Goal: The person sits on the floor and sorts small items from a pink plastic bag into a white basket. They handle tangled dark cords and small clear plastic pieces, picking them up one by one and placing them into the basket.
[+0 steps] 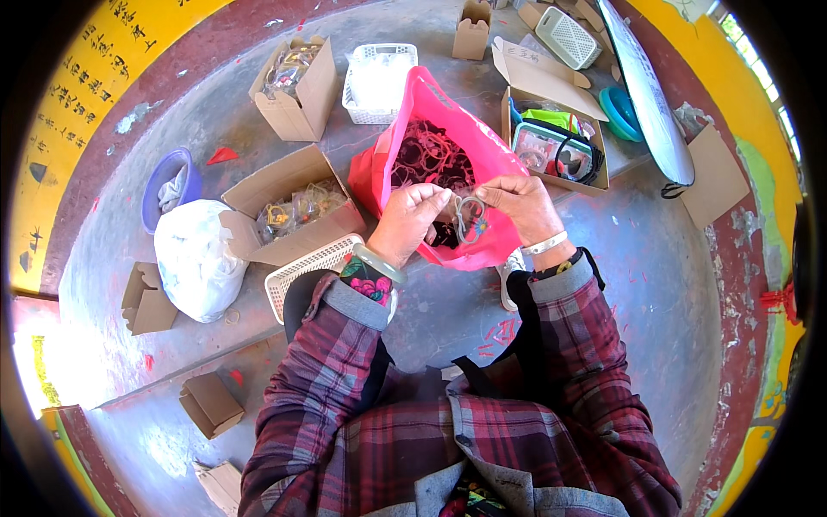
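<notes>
The left hand (412,217) and right hand (522,205) are pinching a small clear ring (469,217) between their fingertips, just above the open pink plastic bag (482,146) of dark looped bands. A white mesh basket (303,269) is lying beside the left wrist, touching an open cardboard box (284,185) of packets, and a tied white sack (196,257) is sitting further left on the grey concrete floor (655,276).

Single view: head-worn fisheye, looking steeply down over wearer's chest at concrete floor (655,258). Forearms enter from 6 o'clock, reach toward centre. Hands close to lens, mid-frame. Floor and boxes spread toward 12, 10 and 2 o'clock. Straight edges bow near rim; black vignette rings picture. No second view, so no shared region.
</notes>
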Available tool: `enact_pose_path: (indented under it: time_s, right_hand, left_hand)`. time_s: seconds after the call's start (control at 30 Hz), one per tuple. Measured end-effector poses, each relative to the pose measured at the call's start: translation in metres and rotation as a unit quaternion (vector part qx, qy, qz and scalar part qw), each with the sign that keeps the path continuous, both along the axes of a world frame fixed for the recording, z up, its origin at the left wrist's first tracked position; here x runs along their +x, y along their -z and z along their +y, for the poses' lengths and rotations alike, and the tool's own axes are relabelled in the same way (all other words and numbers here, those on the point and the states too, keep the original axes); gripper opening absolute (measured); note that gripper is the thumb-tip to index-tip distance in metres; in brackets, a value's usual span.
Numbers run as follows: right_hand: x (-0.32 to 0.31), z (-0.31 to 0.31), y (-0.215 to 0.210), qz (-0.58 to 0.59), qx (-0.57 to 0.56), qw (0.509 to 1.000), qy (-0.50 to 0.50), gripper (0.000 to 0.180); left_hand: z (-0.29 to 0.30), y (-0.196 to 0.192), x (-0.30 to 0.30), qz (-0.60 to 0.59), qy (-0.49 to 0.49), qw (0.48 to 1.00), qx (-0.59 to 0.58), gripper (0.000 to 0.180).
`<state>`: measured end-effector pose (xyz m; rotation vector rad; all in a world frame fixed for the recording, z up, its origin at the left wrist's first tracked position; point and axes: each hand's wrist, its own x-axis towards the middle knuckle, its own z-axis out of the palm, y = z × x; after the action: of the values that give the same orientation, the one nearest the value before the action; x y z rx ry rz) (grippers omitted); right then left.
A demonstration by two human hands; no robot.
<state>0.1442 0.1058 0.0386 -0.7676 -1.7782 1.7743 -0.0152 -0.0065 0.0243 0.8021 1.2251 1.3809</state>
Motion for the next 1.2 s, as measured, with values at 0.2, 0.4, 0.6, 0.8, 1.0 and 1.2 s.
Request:
enact_pose_path:
  time_s: [0.2,0.4,0.6,0.8,1.0,1.2]
  right_hand:
    - [-0.003,-0.004,0.006,0.000,-0.019,0.999,-0.027,0.009]
    - [-0.008,-0.010,0.008,0.009,0.021,1.000,-0.009,0.008]
    - [-0.008,-0.010,0.009,0.006,0.031,0.999,0.001,0.010]
    - [-0.008,-0.006,0.005,0.012,-0.068,0.997,0.027,0.022]
    - [-0.011,-0.013,0.009,-0.001,-0.166,0.986,-0.026,0.023]
    - [-0.012,-0.011,0.016,0.024,-0.182,0.983,0.003,0.018]
  left_hand:
    - [0.003,0.001,0.008,-0.042,0.006,0.999,0.010,0.015]
    - [0.002,-0.003,0.009,-0.062,-0.005,0.998,0.008,0.015]
    - [0.001,-0.008,0.008,-0.057,0.001,0.998,-0.001,0.014]
    - [0.003,0.009,-0.004,-0.143,-0.098,0.985,0.009,0.018]
    - [0.003,0.005,-0.010,-0.237,-0.171,0.953,0.083,0.022]
    - [0.000,-0.008,-0.005,-0.215,-0.166,0.961,0.056,0.020]
